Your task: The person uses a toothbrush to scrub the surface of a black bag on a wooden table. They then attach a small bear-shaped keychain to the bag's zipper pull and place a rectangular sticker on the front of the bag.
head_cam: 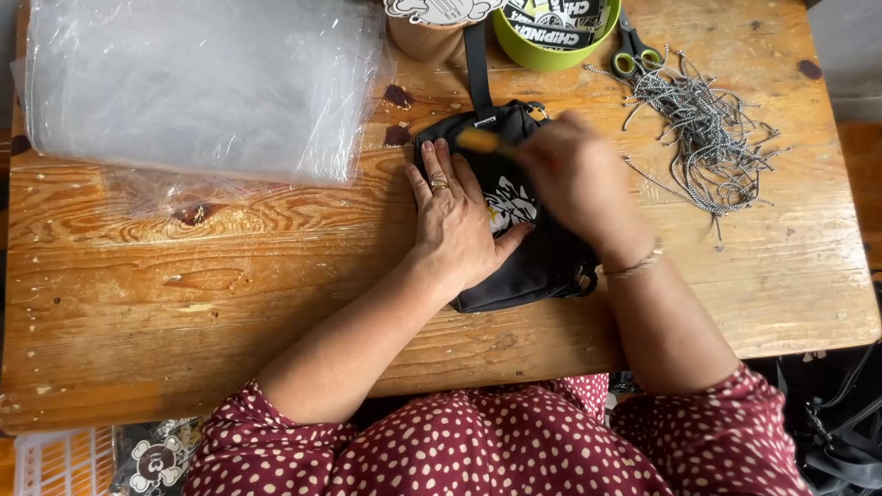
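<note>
Now the left hand (457, 220) lies flat and open on the black bag (524, 248), mid-surface. The right hand (574, 174), blurred, pinches an orange stick (485, 140) above it. Steady pressing seems needed next.

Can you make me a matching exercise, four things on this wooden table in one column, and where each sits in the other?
Things:
1. small black fabric bag
2. stack of clear plastic sleeves
3. pile of black-and-white cords
4. lime green round bowl

Places:
A. right side of the table
B. under the person's left hand
C. top edge, beside the green-handled scissors
D. top left corner

Pairs: 1-B, 2-D, 3-A, 4-C
</note>
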